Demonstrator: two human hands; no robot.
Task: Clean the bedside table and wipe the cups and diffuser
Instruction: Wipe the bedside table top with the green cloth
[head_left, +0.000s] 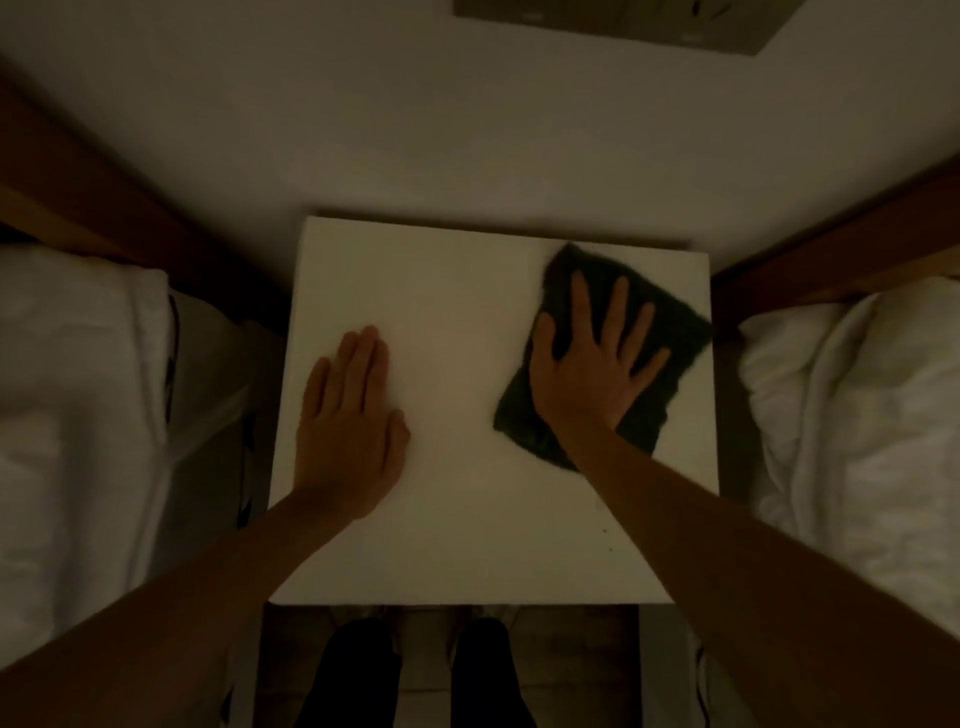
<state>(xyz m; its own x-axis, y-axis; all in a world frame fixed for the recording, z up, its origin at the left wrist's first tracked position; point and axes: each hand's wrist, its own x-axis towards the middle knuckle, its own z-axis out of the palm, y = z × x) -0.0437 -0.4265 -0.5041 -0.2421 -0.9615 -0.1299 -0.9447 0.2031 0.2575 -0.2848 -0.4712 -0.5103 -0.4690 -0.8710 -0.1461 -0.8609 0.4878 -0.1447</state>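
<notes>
Wiping tabletop (467, 545) stage. My right hand (587, 364), fingers spread, presses dark cloth (670, 332) flat on far right part. Left hand (348, 415) flat, fingers together, braces left side. Cups, diffuser not in view, so likely unwiped. Near half probably left.
</notes>
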